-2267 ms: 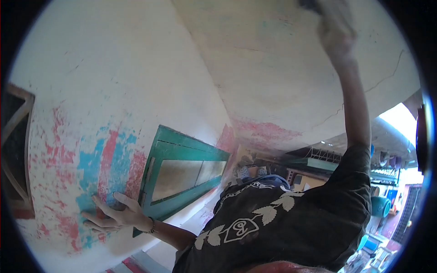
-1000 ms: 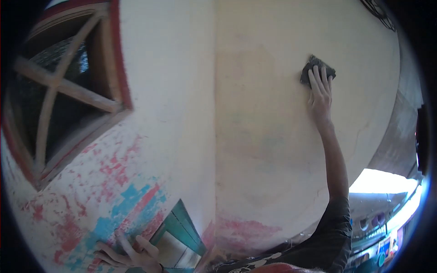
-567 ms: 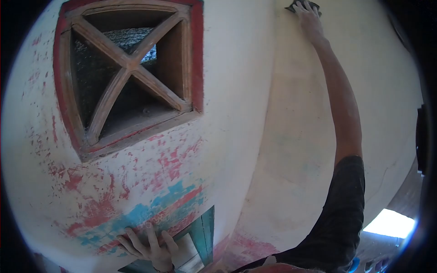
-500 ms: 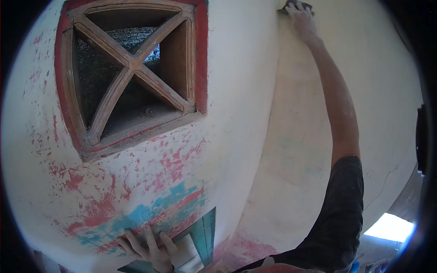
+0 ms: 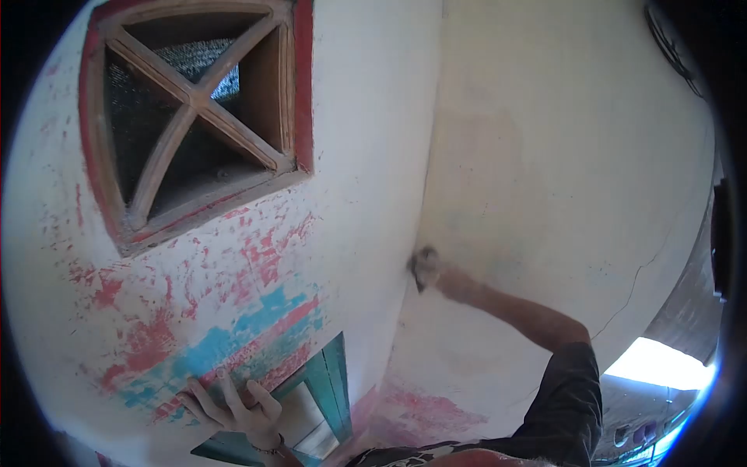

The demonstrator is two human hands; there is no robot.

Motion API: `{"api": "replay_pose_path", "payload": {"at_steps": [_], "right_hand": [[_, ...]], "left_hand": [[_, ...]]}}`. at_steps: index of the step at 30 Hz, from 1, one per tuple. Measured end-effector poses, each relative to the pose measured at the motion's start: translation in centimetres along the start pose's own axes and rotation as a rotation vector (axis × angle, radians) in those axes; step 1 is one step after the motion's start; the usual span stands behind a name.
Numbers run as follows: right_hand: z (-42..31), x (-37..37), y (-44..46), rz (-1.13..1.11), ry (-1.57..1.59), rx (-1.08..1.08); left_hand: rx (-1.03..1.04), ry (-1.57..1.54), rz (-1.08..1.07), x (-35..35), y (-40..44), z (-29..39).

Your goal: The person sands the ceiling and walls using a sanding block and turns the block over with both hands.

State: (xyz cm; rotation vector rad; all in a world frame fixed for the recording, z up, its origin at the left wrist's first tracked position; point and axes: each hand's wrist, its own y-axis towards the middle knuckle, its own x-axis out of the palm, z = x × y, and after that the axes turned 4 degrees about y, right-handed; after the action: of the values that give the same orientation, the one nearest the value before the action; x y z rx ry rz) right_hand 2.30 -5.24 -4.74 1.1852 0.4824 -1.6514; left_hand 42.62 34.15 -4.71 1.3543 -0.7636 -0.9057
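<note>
My right hand (image 5: 445,280), smeared by motion, presses a dark piece of sandpaper (image 5: 421,268) to the pale wall (image 5: 498,202) close to the inner corner. That arm is bent at the elbow, in a dark sleeve. My left hand (image 5: 240,409) rests with fingers spread on the other wall face, just above a green frame (image 5: 336,381) and below a patch of blue paint (image 5: 233,331). Red paint (image 5: 156,342) shows in worn blotches around and above that patch.
Upper left, a vent opening with a wooden X-shaped grille (image 5: 199,96) and red border is set into the wall. A crack (image 5: 634,280) runs down the right wall. Dark cable (image 5: 671,47) hangs at top right. Bright light (image 5: 661,363) enters at lower right.
My right hand has come down a long way from high on the wall, to near the corner, with the sandpaper in it. The left hand stays on the wall; the view has shifted slightly.
</note>
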Motion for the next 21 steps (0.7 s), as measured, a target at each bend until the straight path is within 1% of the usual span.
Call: {"api": "replay_pose_path", "payload": {"at_steps": [2, 4, 5, 6, 7, 9, 10, 13, 15, 17, 19, 21], "right_hand": [[-2.5, -5.6, 0.5, -0.206, 0.315, 0.053], [-5.0, -14.6, 2.3, -0.351, 0.468, 0.262], [-5.1, -18.5, 2.8, -0.294, 0.541, 0.345], [-5.0, -22.2, 3.3, -0.1, 0.607, 0.391], [-4.8, -25.6, 3.7, 0.151, 0.654, 0.409], [-5.0, -30.7, 5.2, 0.659, 0.634, 0.358], [-5.3, -32.1, 6.6, 0.873, 0.569, 0.297], [-6.3, -31.6, 11.8, 1.281, 0.296, -0.021], [-8.3, -28.5, 15.3, 1.264, 0.354, -0.119], [-10.9, -26.5, 18.3, 1.329, 0.44, -0.059], [-11.6, -27.2, 20.1, 1.426, 0.557, -0.011], [-10.1, -30.9, 21.2, 1.458, 0.553, -0.012]], "left_hand": [[-0.008, -0.003, 0.007, 0.1, 0.3, 0.1], [-0.007, 0.007, 0.002, -0.1, 0.4, 0.4], [-0.002, 0.003, 0.004, -0.3, 0.5, 0.4], [0.002, -0.001, 0.005, -0.4, 0.5, 0.5], [0.004, -0.005, 0.004, -0.4, 0.5, 0.5], [-0.012, -0.027, 0.01, -0.2, 0.3, 0.6], [-0.015, -0.039, 0.006, -0.4, 0.1, 0.5], [-0.02, -0.053, 0.006, -0.4, 0.1, 0.4], [-0.042, -0.116, -0.055, -1.3, -0.2, -0.1], [-0.04, -0.198, -0.089, -2.1, -0.2, -0.8], [0.019, -0.288, -0.114, -3.9, 0.6, -2.9], [-0.034, -0.042, -0.096, -4.6, 1.3, -5.1]]}}
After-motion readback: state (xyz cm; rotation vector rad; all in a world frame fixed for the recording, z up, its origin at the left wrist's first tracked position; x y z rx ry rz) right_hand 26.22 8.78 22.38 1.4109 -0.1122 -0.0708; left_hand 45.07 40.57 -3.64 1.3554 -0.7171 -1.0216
